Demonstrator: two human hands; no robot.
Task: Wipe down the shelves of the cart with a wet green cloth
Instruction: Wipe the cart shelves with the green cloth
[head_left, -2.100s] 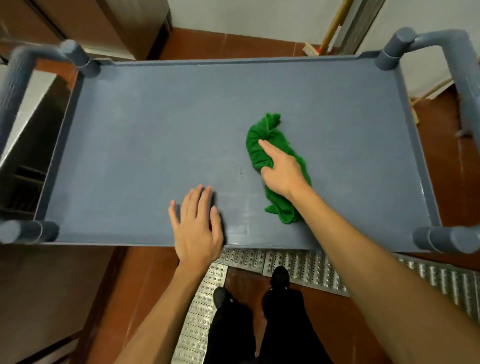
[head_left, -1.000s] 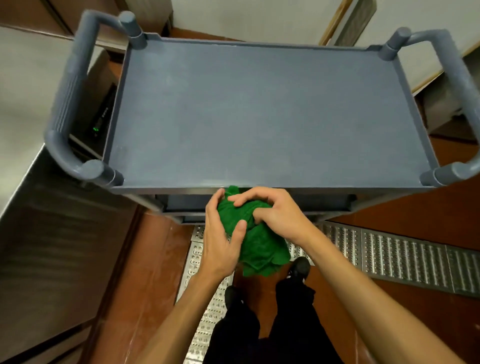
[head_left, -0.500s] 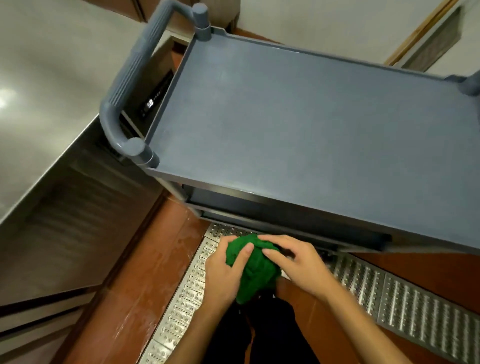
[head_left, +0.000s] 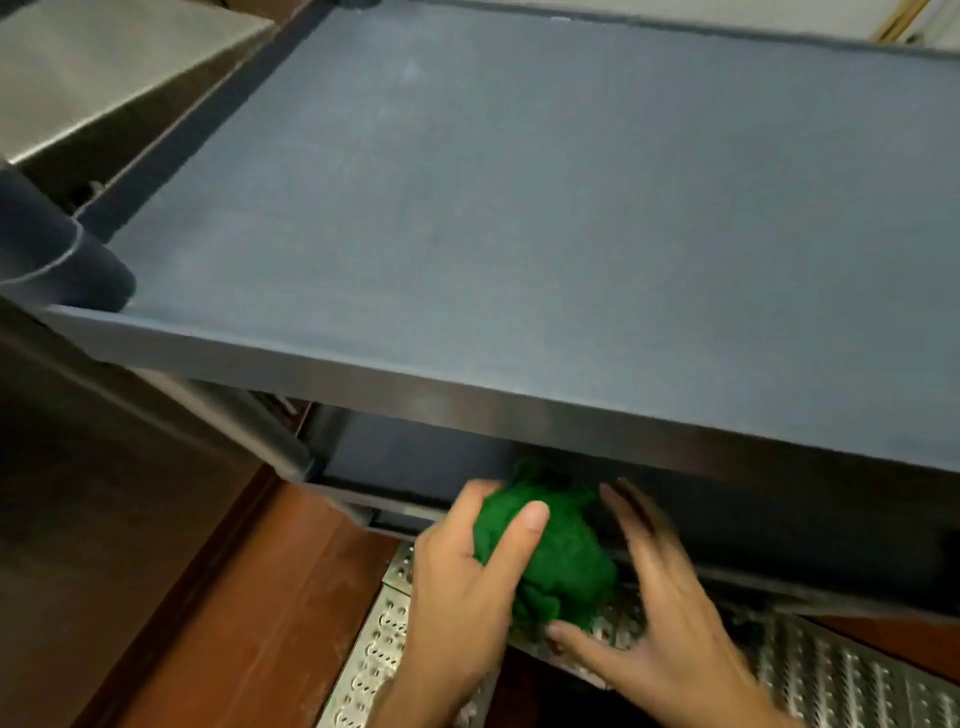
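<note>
Head view: I am looking down past the front edge of the cart's grey top shelf (head_left: 519, 208), with my two hands below it at the opening to the lower shelf (head_left: 410, 457). My left hand (head_left: 467, 582) is curled around the green cloth (head_left: 556, 561), which is bunched into a ball; my thumb lies across the front of the ball and my fingers wrap its left side, so this hand is closed on the cloth. My right hand (head_left: 665, 629) is spread wide, fingers apart and blurred; its thumb reaches under the lower edge of the cloth and seems to touch it there, while the fingers stretch up along the right side of the ball, and I cannot tell whether they press on it. The cloth sits in the air between my hands, just in front of the lower shelf's rim and under the steel lip of the top shelf, its top edge reaching into the dark gap. Below my hands runs a perforated metal floor grate (head_left: 374, 654) set in reddish-brown floor (head_left: 234, 597). At far left a thick grey cart handle (head_left: 47, 249) meets the corner of the top shelf, and behind it stands a steel bench (head_left: 93, 67).
</note>
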